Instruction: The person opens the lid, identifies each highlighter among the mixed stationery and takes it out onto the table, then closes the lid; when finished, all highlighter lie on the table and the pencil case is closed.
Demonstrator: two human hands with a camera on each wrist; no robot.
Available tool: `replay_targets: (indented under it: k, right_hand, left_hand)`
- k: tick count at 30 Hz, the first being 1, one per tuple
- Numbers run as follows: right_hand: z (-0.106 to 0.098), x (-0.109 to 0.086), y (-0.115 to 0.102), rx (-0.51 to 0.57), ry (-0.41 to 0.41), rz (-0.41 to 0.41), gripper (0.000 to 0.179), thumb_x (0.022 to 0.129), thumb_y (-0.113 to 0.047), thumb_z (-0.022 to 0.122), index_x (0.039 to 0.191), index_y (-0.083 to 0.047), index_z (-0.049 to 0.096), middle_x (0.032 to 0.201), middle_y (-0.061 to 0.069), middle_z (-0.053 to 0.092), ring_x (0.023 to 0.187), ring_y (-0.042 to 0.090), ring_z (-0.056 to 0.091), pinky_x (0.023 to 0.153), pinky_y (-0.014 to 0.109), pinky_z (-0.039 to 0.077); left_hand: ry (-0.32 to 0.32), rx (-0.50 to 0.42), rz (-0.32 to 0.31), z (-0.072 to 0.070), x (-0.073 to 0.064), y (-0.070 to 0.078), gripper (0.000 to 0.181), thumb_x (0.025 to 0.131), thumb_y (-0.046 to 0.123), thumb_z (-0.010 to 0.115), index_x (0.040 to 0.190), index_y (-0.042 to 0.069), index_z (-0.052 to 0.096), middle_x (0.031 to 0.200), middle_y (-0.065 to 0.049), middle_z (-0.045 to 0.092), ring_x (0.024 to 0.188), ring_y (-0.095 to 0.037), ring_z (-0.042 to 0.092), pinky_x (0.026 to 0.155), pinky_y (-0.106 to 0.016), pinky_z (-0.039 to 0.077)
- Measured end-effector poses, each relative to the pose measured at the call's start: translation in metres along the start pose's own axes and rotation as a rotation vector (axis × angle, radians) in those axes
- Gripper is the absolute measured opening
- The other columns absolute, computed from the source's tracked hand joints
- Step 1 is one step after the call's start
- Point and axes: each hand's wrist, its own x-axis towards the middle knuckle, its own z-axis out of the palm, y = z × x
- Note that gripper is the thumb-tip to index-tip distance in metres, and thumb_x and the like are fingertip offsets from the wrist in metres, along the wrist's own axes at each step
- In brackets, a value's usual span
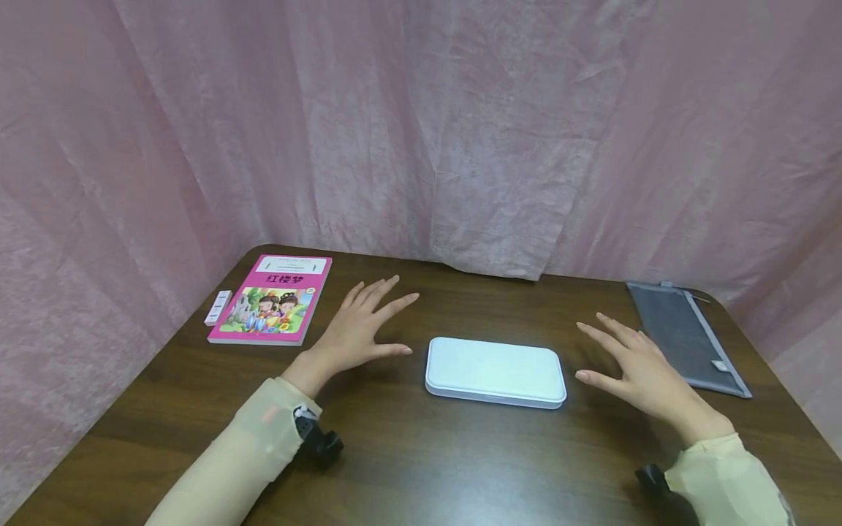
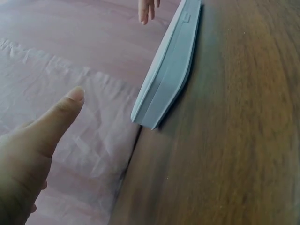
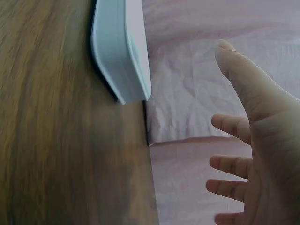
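Note:
A flat, light-blue case (image 1: 495, 370) with rounded corners lies closed on the wooden table, between the two hands. To its left is my left hand (image 1: 358, 325), fingers spread and straight, touching nothing. On the other side my right hand (image 1: 634, 369) hovers with its fingers extended, apart from the case and near the grey mesh pouch. In the left wrist view a small catch shows on the side of the case (image 2: 171, 70), and the left thumb (image 2: 56, 119) points toward it. The right wrist view shows one end of the case (image 3: 122, 51) beside the right hand (image 3: 272, 150).
At the table's back left lies a pink book (image 1: 272, 299) with a cartoon cover, a small white box (image 1: 218, 307) against its left edge. A grey zip pouch (image 1: 684, 332) lies flat at the right. A pink curtain (image 1: 421, 131) hangs behind the table (image 1: 421, 467).

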Motion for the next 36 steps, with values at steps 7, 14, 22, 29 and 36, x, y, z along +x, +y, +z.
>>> replay_targets:
  k: [7, 14, 22, 29, 36]
  right_hand:
    - [0.000, 0.005, -0.011, 0.033, -0.031, -0.025, 0.070, 0.086, -0.049, 0.066, 0.144, -0.018, 0.043, 0.150, 0.021, 0.035, 0.132, 0.048, 0.037, 0.094, 0.069, 0.038]
    - [0.008, 0.013, -0.021, 0.052, -0.032, -0.067, 0.070, 0.085, -0.049, 0.068, 0.140, -0.010, 0.049, 0.139, 0.018, 0.046, 0.126, 0.041, 0.047, 0.095, 0.061, 0.043]
    - [0.022, 0.023, -0.031, 0.074, -0.059, -0.085, 0.077, 0.079, -0.056, 0.070, 0.137, -0.009, 0.052, 0.135, 0.015, 0.049, 0.123, 0.035, 0.050, 0.095, 0.056, 0.046]
    - [0.031, 0.032, -0.041, 0.083, -0.079, -0.101, 0.084, 0.073, -0.063, 0.072, 0.136, -0.009, 0.053, 0.134, 0.014, 0.051, 0.123, 0.032, 0.049, 0.098, 0.052, 0.045]
    - [0.037, 0.037, -0.049, 0.078, -0.085, -0.114, 0.087, 0.070, -0.065, 0.073, 0.134, -0.009, 0.055, 0.132, 0.013, 0.053, 0.123, 0.032, 0.048, 0.099, 0.051, 0.045]
  left_hand:
    - [0.002, -0.172, -0.014, 0.004, 0.004, 0.007, 0.089, 0.074, 0.063, 0.071, 0.149, 0.036, 0.031, 0.157, -0.008, 0.029, 0.143, -0.030, 0.032, 0.115, -0.057, 0.024]
    - [-0.052, -0.296, -0.009, 0.015, 0.009, 0.011, 0.089, 0.074, 0.058, 0.074, 0.149, 0.037, 0.031, 0.157, -0.006, 0.030, 0.143, -0.030, 0.033, 0.114, -0.058, 0.026]
    - [-0.129, -0.386, 0.006, 0.028, 0.015, 0.021, 0.089, 0.072, 0.055, 0.077, 0.147, 0.033, 0.036, 0.154, -0.006, 0.036, 0.142, -0.027, 0.034, 0.113, -0.058, 0.027]
    - [-0.154, -0.390, 0.047, 0.038, 0.021, 0.031, 0.088, 0.070, 0.056, 0.078, 0.145, 0.030, 0.040, 0.149, 0.001, 0.043, 0.140, -0.020, 0.036, 0.113, -0.054, 0.029]
    - [-0.195, -0.401, 0.065, 0.043, 0.024, 0.039, 0.087, 0.070, 0.059, 0.077, 0.144, 0.028, 0.043, 0.145, 0.005, 0.046, 0.137, -0.017, 0.039, 0.112, -0.050, 0.031]
